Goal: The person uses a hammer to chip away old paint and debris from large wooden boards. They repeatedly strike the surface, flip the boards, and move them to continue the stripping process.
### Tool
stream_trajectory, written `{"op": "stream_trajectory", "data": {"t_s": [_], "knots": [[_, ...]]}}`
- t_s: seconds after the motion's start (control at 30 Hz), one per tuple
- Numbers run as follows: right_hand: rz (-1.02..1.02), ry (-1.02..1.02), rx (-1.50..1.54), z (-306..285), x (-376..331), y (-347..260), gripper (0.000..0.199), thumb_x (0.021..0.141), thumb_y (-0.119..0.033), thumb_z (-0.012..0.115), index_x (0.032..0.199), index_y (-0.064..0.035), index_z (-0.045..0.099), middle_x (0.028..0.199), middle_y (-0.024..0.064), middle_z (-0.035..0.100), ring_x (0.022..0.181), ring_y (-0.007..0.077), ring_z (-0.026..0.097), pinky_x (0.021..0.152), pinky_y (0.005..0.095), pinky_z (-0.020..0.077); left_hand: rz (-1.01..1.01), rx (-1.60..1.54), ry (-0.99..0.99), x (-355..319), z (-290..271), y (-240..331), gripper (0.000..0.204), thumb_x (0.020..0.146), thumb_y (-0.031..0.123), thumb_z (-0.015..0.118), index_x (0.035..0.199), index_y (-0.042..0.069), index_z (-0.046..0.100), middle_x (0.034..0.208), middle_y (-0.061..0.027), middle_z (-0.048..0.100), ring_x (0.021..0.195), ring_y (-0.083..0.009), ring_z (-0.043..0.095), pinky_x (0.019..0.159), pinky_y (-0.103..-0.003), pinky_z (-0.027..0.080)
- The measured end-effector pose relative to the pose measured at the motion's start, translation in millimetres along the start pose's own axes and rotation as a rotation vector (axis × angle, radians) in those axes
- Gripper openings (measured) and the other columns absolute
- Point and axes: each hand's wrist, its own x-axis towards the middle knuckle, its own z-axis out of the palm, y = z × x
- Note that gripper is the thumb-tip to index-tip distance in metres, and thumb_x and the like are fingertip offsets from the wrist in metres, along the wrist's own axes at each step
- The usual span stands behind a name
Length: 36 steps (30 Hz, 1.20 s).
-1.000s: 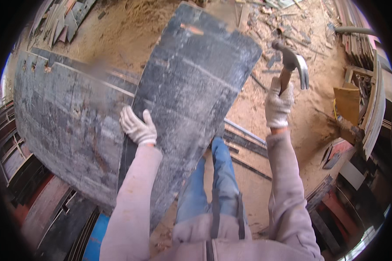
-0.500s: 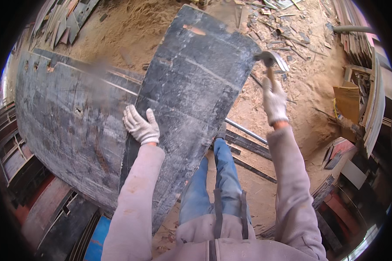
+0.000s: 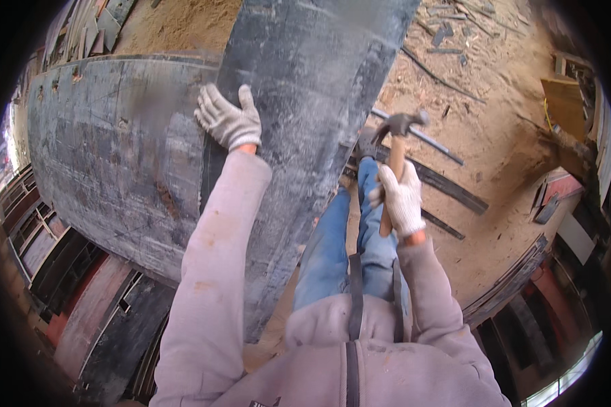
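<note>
A long dark board (image 3: 299, 102) with a scuffed, dusty face slants up from my lap, its far end cut off by the top of the view. My left hand (image 3: 231, 119), in a white knit glove, lies with fingers spread at the board's left edge. In my gloved right hand (image 3: 402, 197) is a claw hammer (image 3: 397, 129), gripped by its wooden handle and held in front of my right leg. The hammer's head is up and apart from the board's right edge. Behind the slanted board, on the left, a wider grey panel (image 3: 115, 156) spreads out.
A metal pipe (image 3: 434, 144) and dark strips (image 3: 448, 180) lie on the sandy ground by my foot. Wood scraps (image 3: 448, 34) litter the ground at the far right. Stacked boards (image 3: 81, 319) fill the lower left, with more boards (image 3: 543, 305) at the lower right.
The hammer has come from the board's far right corner back toward my body, its head turned the other way. My left hand stays at the board's left edge. The view has shifted.
</note>
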Motion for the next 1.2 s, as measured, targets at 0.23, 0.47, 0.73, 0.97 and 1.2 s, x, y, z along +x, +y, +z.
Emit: {"op": "stream_trajectory", "data": {"t_s": [0.23, 0.47, 0.73, 0.97, 1.2], "knots": [[0.063, 0.062, 0.15, 50.7, -0.2, 38.0, 0.027, 0.104, -0.028, 0.059, 0.11, -0.0037, 0.048, 0.073, 0.0053, 0.056, 0.049, 0.0133, 0.057, 0.04, 0.029, 0.0466, 0.02, -0.025, 0.01, -4.6, -2.3, -2.0, 0.08, 0.097, 0.06, 0.055, 0.148, 0.0, 0.042, 0.152, -0.0229, 0.047, 0.144, -0.0392, 0.04, 0.122, -0.056, 0.023], [0.312, 0.329, 0.85, 112.5, 11.2, 16.8, 0.024, 0.106, -0.03, 0.056, 0.089, -0.0141, 0.05, 0.07, -0.0011, 0.051, 0.053, 0.0131, 0.049, 0.048, 0.0323, 0.0444, 0.009, 0.005, -0.012, -1.2, 1.4, -0.5, 0.078, 0.097, 0.058, 0.056, 0.147, 0.0, 0.043, 0.15, -0.0241, 0.048, 0.143, -0.04, 0.041, 0.121, -0.057, 0.025], [0.482, 0.384, 1.163, 164.4, 10.2, -3.8, 0.024, 0.106, -0.029, 0.052, 0.089, -0.0128, 0.048, 0.064, 0.0013, 0.047, 0.049, 0.0177, 0.048, 0.048, 0.0376, 0.0481, 0.016, -0.01, -0.02, -1.6, -1.2, 2.8, 0.074, 0.1, 0.054, 0.055, 0.148, 0.0, 0.042, 0.15, -0.0246, 0.047, 0.144, -0.0405, 0.04, 0.122, -0.057, 0.024], [0.27, 0.544, 0.745, 230.2, 13.2, 15.0, 0.029, 0.106, -0.029, 0.055, 0.109, -0.0065, 0.038, 0.074, 0.0092, 0.057, 0.05, 0.0188, 0.058, 0.043, 0.0359, 0.0498, 0.034, -0.009, -0.065, -1.3, 2.3, -0.2, 0.075, 0.1, 0.054, 0.055, 0.149, -0.002, 0.04, 0.153, -0.0235, 0.044, 0.145, -0.0417, 0.038, 0.122, -0.058, 0.023], [0.289, 0.384, 0.331, 210.1, 11.6, 101.7, 0.037, 0.103, -0.029, 0.061, 0.126, -0.0067, 0.043, 0.091, 0.0109, 0.061, 0.065, 0.0223, 0.063, 0.059, 0.0388, 0.0536, 0.031, -0.041, -0.052, -0.6, -0.2, 2.0, 0.074, 0.101, 0.052, 0.053, 0.15, -0.001, 0.038, 0.153, -0.0241, 0.043, 0.146, -0.0401, 0.036, 0.122, -0.058, 0.022]]}}
